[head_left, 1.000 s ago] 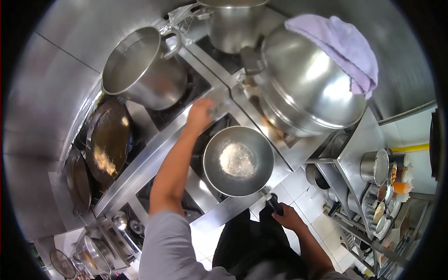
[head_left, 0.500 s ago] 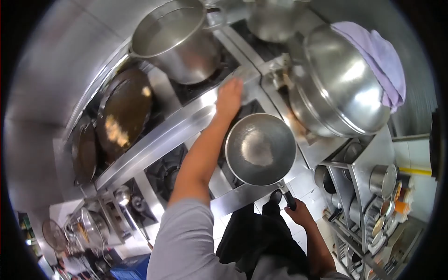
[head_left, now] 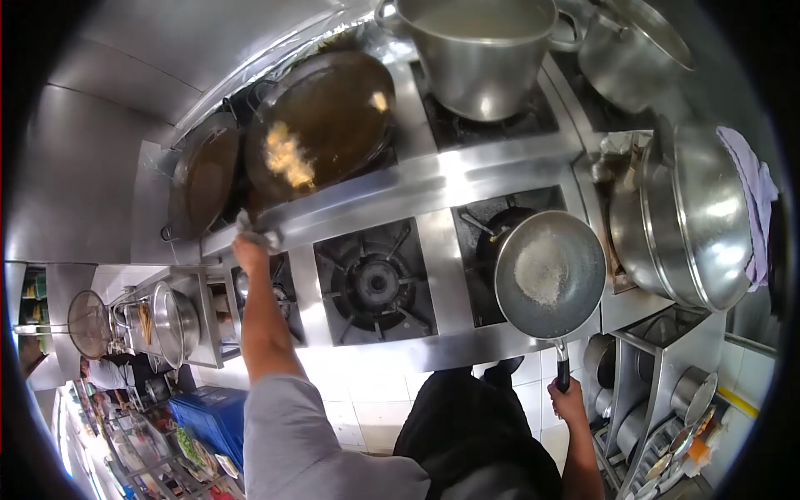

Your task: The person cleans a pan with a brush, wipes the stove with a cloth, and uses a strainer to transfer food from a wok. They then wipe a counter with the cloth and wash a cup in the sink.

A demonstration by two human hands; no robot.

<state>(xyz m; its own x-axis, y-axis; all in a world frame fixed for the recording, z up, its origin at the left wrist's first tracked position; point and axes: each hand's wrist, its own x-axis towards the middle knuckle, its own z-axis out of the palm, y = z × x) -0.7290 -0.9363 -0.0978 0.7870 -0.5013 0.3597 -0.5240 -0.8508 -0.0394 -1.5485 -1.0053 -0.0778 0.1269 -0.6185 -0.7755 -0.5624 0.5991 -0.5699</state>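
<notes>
My left hand [head_left: 250,252] is far out to the left, closed on a crumpled greyish cloth [head_left: 257,233] that lies against the front edge of the raised steel ledge [head_left: 367,204]. Its fingers are partly blurred. Down at the right, my right hand [head_left: 567,400] is closed around the end of the black handle of a grey frying pan [head_left: 575,304]. The pan sits over the right front burner, and a whitish patch shows on its inside. Between my hands is a bare front burner [head_left: 377,283] with a black grate.
Behind the ledge stand two large dark pans [head_left: 333,117] [head_left: 204,179] and a big steel pot [head_left: 487,67]. Large steel bowls [head_left: 692,217] with a lilac cloth [head_left: 750,200] are at the right. Below them is a shelf of pots [head_left: 692,392]. A blue bin [head_left: 208,417] stands lower left.
My left hand has swept leftward along the ledge with the cloth, from near the big pot to by the dark pans. The view has turned left. My right hand stays at the pan handle.
</notes>
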